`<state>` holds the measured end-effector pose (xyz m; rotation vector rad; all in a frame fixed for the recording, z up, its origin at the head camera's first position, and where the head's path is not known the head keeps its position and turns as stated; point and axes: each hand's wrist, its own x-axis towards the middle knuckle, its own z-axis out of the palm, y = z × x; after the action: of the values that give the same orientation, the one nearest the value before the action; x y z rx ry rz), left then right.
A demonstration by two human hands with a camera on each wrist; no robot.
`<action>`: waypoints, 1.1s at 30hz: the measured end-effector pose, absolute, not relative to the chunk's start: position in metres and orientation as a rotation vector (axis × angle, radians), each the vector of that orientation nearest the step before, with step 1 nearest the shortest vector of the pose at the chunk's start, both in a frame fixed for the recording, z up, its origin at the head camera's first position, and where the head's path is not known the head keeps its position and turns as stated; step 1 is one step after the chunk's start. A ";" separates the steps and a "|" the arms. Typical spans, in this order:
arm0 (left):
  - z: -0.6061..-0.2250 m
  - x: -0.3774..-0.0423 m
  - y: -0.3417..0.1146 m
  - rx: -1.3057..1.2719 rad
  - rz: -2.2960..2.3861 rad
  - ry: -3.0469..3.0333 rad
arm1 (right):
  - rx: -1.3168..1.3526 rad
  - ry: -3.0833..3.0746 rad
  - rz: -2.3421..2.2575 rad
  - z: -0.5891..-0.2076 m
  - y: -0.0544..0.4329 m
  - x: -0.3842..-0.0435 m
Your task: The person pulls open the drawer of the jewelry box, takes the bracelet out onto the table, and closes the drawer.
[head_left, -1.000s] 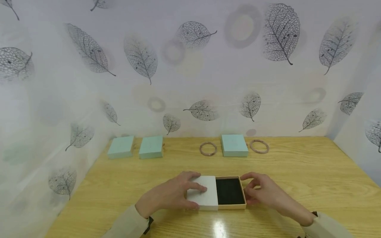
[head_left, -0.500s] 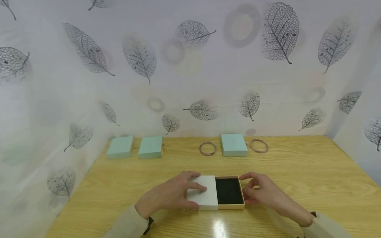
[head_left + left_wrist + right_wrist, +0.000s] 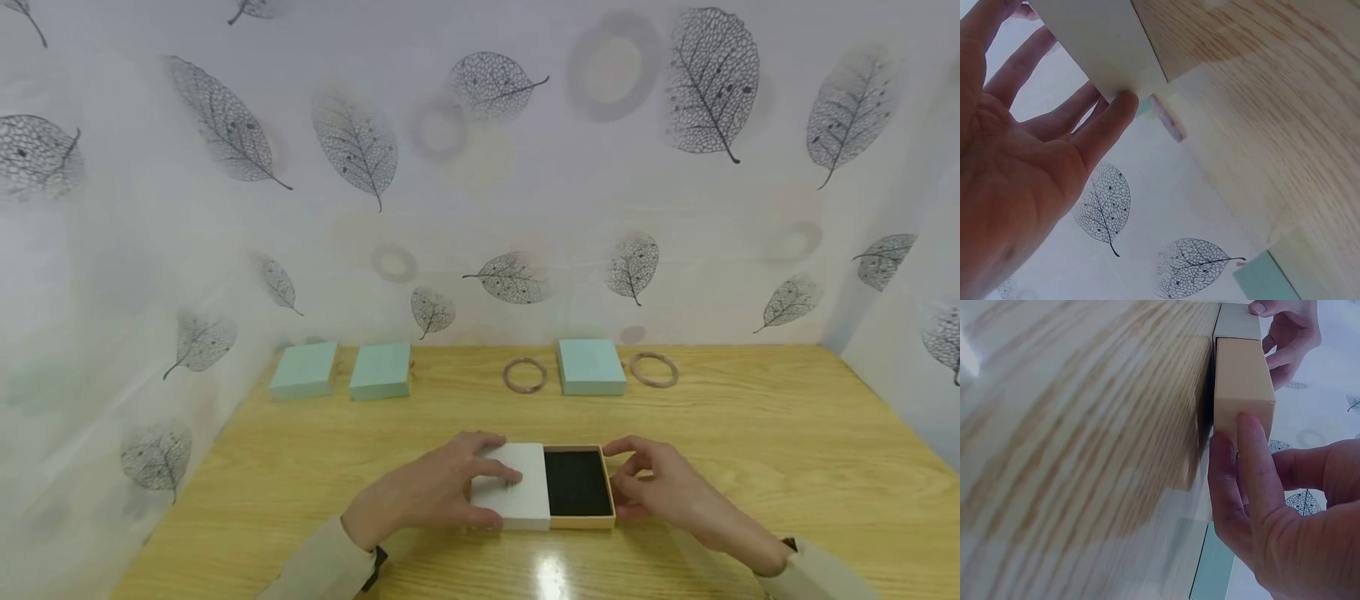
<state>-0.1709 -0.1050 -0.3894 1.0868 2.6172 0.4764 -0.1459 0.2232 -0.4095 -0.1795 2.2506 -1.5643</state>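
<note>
A slide-out gift box lies on the table, its white sleeve [image 3: 528,487] at the left and its tan drawer [image 3: 585,522] drawn partly out to the right. A black pad [image 3: 577,483] lines the exposed part of the drawer. My left hand [image 3: 442,482] grips the sleeve from the left, thumb along the near side and other fingers over the top and far side. At the drawer's right end, my right hand [image 3: 671,492] presses with its fingertips. In the right wrist view, one extended finger [image 3: 1257,450] rests flat on the drawer's end face [image 3: 1244,412].
Three mint-green boxes stand along the back of the wooden table: one far left [image 3: 303,372], one beside it [image 3: 381,371], one right of centre [image 3: 591,367]. Two bangles, one left [image 3: 510,385] and one right [image 3: 654,383], flank the third. A leaf-patterned wall covering [image 3: 480,192] rises behind.
The drawer has slid slightly left into the white sleeve, with my right fingertips staying at its end. My left hand and the sleeve keep their place.
</note>
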 end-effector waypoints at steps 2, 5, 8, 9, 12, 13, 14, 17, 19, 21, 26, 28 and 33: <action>-0.389 -0.171 -0.105 1.086 0.478 2.617 | -0.179 2.247 -1.570 -0.410 0.223 -0.146; -0.389 -0.171 -0.105 1.078 0.477 2.616 | -0.166 2.241 -1.579 -0.410 0.221 -0.146; -0.389 -0.171 -0.105 1.082 0.474 2.616 | -0.164 2.236 -1.586 -0.410 0.220 -0.145; -0.389 -0.171 -0.105 1.081 0.473 2.615 | -0.159 2.235 -1.587 -0.410 0.219 -0.146; -0.388 -0.171 -0.104 1.080 0.473 2.615 | -0.162 2.225 -1.589 -0.410 0.216 -0.146; -0.388 -0.171 -0.104 1.080 0.473 2.616 | -0.159 2.221 -1.590 -0.410 0.215 -0.146; -0.388 -0.171 -0.104 1.078 0.473 2.617 | -0.154 2.220 -1.590 -0.409 0.214 -0.147; -0.388 -0.170 -0.104 1.082 0.475 2.623 | -0.176 2.223 -1.592 -0.410 0.211 -0.147; -0.388 -0.170 -0.104 1.085 0.475 2.625 | -0.184 2.229 -1.594 -0.411 0.209 -0.147; -0.388 -0.170 -0.104 1.088 0.476 2.626 | -0.191 2.232 -1.600 -0.411 0.206 -0.147; -0.389 -0.170 -0.104 1.089 0.473 2.624 | -0.168 2.233 -1.606 -0.410 0.200 -0.148; -0.389 -0.170 -0.103 1.090 0.474 2.623 | -0.170 2.238 -1.602 -0.410 0.198 -0.148; -0.389 -0.171 -0.103 1.085 0.476 2.623 | -0.163 2.227 -1.598 -0.409 0.195 -0.149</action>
<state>-0.1709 -0.1032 -0.3893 1.0850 2.6234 0.4765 -0.1491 0.1954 -0.4089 -0.1629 2.2270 -1.5984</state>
